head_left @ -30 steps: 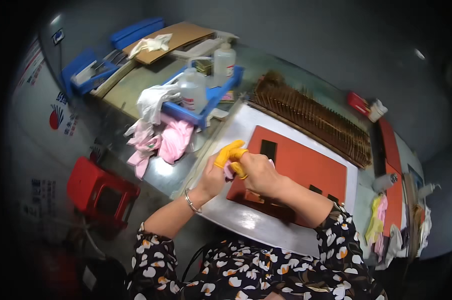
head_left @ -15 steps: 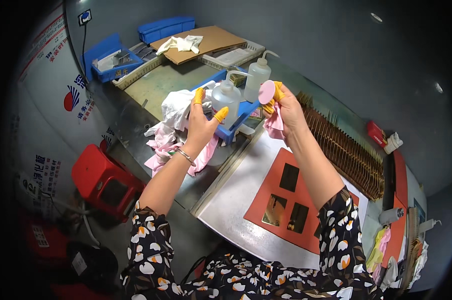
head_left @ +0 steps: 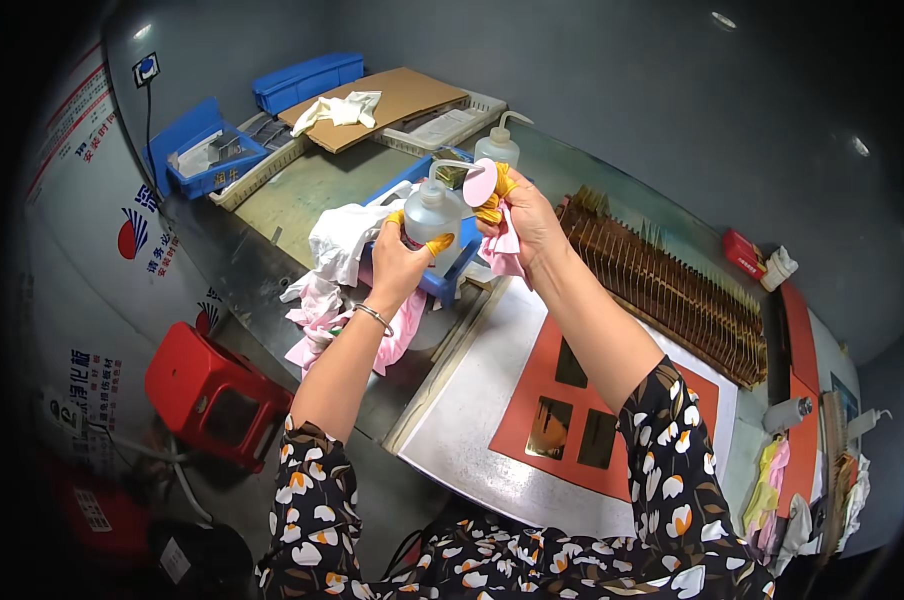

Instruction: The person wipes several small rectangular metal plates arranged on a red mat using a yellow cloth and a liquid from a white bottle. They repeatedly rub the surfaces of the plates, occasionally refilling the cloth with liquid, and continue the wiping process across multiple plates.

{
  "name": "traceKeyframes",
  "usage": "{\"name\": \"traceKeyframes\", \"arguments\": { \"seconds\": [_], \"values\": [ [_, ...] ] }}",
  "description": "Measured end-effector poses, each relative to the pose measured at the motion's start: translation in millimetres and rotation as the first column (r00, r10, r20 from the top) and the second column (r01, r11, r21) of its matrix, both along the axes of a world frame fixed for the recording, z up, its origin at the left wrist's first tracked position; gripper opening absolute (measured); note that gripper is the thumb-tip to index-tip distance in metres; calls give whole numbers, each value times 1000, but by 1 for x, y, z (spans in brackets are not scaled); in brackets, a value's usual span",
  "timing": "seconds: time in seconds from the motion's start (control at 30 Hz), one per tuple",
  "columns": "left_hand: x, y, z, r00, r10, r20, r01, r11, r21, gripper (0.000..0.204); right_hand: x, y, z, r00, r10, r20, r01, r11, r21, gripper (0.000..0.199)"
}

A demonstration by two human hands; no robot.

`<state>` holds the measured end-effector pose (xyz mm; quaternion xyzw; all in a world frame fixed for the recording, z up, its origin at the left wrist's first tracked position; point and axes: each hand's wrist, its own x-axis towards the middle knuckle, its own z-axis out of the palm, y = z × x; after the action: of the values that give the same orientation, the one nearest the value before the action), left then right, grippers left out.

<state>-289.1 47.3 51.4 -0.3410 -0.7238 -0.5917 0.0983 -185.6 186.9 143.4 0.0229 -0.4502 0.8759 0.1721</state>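
Note:
My left hand (head_left: 397,266), with yellow finger cots on the thumb and a finger, is wrapped round a translucent wash bottle (head_left: 434,208) over a blue tray (head_left: 456,283). The bottle's bent spout reaches to a round pale pink pad (head_left: 480,185). My right hand (head_left: 535,222), also in yellow finger cots, grips that pad and a pink cloth (head_left: 506,250) hanging below it. Whether liquid comes out cannot be seen. Behind the pad stands a second wash bottle (head_left: 500,147). White cloth (head_left: 340,242) and pink cloth (head_left: 402,335) lie left of the tray.
Dark and gold metal plates (head_left: 549,428) lie on a red mat (head_left: 517,405) on a white board (head_left: 452,430). A long rack of upright thin plates (head_left: 662,290) runs along the right. A cardboard sheet (head_left: 402,95) lies at the back; a red stool (head_left: 212,390) stands left.
My left hand has closed on the wash bottle. My right hand has brought the pink pad leftward to the spout. The whole view has shifted a little.

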Motion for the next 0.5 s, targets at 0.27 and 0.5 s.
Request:
{"name": "traceKeyframes", "arguments": {
  "seconds": [0.27,0.5],
  "values": [
    [-3,0,-1,999,18,-26,-19,999,-26,59,2,0,6,999,-26,21,25,999,29,18],
    [-3,1,0,1000,4,-11,-4,1000,-11,58,-1,3,5,999,-23,41,22,999,28,19]
  ]
}}
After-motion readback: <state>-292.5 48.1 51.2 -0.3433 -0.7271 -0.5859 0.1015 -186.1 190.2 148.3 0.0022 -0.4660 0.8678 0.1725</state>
